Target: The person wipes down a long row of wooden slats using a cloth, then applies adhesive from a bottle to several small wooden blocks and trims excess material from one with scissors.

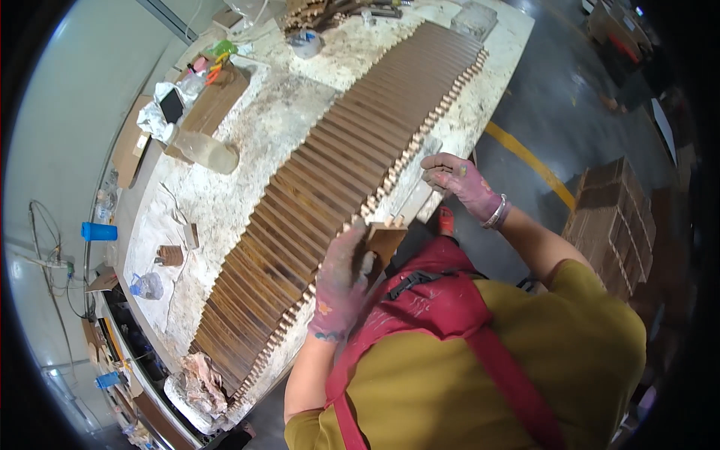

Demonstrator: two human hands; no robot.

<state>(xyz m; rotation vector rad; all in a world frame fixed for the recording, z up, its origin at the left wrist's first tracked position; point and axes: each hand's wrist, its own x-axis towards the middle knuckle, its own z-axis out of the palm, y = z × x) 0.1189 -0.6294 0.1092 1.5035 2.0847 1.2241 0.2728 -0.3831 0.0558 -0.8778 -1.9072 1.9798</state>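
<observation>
A long curved row of narrow brown wooden slats (322, 180) lies side by side across the table, with pale peg ends along its near edge. My left hand (339, 281), in a stained pink glove, grips a brown wooden slat (386, 241) at the near edge of the row. Pale pegs show at this slat's upper end; my fingers hide part of it. Farther right, my right hand (460, 182), in a matching glove, is raised near the table edge. Its fingers are loosely bent and apart from the thumb, with nothing visible between them.
The stained white table (281, 112) holds a cloudy plastic bottle (202, 150), a roll of tape (306, 43) and a cardboard box (214, 105). A crumpled cloth (202, 382) lies by the row's left end. Stacked brown bundles (611, 225) stand on the floor at right.
</observation>
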